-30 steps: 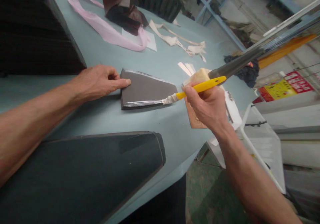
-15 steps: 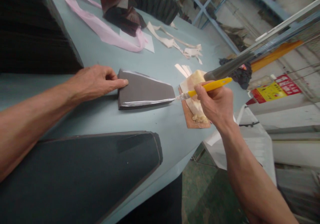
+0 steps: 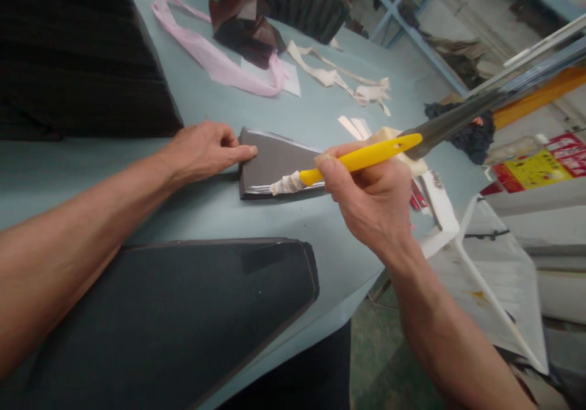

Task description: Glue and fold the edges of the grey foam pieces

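Note:
A tapered stack of grey-brown pieces (image 3: 277, 160) lies on the blue-green table, with white glue-like streaks along its two long edges. My left hand (image 3: 204, 154) is at its wide left end, thumb pressed on the top and the other fingers curled, partly hidden behind. In my right hand (image 3: 375, 196) is a brush with a yellow handle (image 3: 384, 149). Its white-coated bristles touch the near long edge, close to the wide end. That hand covers the stack's narrow end and most of the pale block behind it.
A large dark tapered panel (image 3: 183, 312) lies along the near side. Tall black stacks (image 3: 82, 62) rise at left. Further back are a pink strip (image 3: 220, 71), a crumpled dark brown piece (image 3: 247, 28) and pale fabric strips (image 3: 325, 77). A grey pole (image 3: 458, 120) slants at right.
My right hand has drawn the brush leftward along the near edge, from the narrow end toward the wide end. My left hand keeps its place on the stack; the whole view has shifted slightly.

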The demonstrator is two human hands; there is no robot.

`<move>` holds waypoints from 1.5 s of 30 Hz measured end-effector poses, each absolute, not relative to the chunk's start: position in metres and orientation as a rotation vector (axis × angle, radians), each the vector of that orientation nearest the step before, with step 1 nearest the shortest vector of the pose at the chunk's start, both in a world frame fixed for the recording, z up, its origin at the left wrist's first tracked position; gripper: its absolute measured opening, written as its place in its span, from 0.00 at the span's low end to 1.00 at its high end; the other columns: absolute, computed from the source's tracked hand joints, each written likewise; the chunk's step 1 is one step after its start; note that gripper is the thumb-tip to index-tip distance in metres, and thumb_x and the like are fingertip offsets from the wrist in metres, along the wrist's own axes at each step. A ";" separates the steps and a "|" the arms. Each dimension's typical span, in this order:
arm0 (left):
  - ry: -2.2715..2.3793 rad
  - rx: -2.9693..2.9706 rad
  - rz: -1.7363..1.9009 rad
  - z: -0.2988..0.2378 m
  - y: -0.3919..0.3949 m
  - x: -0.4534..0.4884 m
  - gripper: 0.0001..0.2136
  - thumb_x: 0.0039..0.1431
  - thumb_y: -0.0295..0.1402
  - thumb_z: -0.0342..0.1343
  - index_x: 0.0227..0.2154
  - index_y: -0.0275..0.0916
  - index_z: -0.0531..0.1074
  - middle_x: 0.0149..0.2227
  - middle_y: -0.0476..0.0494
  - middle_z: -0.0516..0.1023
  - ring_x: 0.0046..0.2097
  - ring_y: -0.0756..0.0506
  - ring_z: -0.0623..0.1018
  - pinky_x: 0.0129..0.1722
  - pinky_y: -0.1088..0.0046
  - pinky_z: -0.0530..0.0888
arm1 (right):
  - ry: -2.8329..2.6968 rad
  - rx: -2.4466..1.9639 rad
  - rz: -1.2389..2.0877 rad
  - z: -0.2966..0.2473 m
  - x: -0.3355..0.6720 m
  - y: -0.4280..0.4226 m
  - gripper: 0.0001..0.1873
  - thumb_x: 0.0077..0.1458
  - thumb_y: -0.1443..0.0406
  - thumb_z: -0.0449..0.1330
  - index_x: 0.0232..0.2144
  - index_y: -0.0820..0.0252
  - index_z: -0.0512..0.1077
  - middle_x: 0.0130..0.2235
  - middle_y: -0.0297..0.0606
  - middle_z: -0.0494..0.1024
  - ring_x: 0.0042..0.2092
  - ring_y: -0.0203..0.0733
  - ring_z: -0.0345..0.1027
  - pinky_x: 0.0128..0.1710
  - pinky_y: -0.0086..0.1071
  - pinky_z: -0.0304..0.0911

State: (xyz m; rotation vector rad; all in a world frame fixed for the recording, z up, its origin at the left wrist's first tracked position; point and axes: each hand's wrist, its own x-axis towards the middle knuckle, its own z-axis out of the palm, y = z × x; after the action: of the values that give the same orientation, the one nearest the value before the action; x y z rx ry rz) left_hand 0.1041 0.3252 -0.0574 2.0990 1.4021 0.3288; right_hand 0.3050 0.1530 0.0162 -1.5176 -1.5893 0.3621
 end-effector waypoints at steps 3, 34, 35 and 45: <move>1.397 2.109 0.331 -0.057 0.325 0.104 0.24 0.55 0.63 0.59 0.30 0.45 0.77 0.31 0.41 0.81 0.35 0.37 0.77 0.35 0.60 0.67 | -1.603 -1.503 0.401 0.011 0.292 0.156 0.22 0.67 0.46 0.67 0.34 0.57 0.80 0.28 0.32 0.76 0.27 0.33 0.66 0.26 0.30 0.64; 1.445 2.082 0.325 -0.057 0.324 0.107 0.26 0.53 0.64 0.57 0.32 0.44 0.77 0.32 0.43 0.79 0.37 0.36 0.76 0.39 0.56 0.67 | -1.515 -1.638 0.209 -0.006 0.347 0.160 0.16 0.66 0.54 0.67 0.32 0.60 0.78 0.23 0.28 0.70 0.24 0.31 0.61 0.22 0.28 0.56; 1.443 2.079 0.326 -0.057 0.324 0.106 0.26 0.53 0.64 0.57 0.32 0.44 0.77 0.32 0.43 0.79 0.37 0.36 0.76 0.39 0.56 0.67 | -1.515 -1.645 0.193 -0.006 0.350 0.159 0.16 0.66 0.54 0.67 0.32 0.60 0.78 0.23 0.28 0.70 0.24 0.31 0.61 0.22 0.28 0.56; 1.452 2.096 0.294 -0.056 0.324 0.107 0.24 0.58 0.60 0.58 0.35 0.42 0.78 0.33 0.45 0.79 0.38 0.37 0.76 0.42 0.58 0.68 | -1.474 -1.769 0.034 -0.003 0.387 0.160 0.25 0.64 0.47 0.68 0.25 0.59 0.75 0.21 0.29 0.71 0.22 0.32 0.62 0.22 0.29 0.57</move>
State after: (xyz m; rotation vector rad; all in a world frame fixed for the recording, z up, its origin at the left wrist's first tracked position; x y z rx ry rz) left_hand 0.1065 0.3238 -0.0555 2.0962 1.4524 0.2935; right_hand 0.3868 0.1603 -0.0031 -1.7686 -1.4741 0.0336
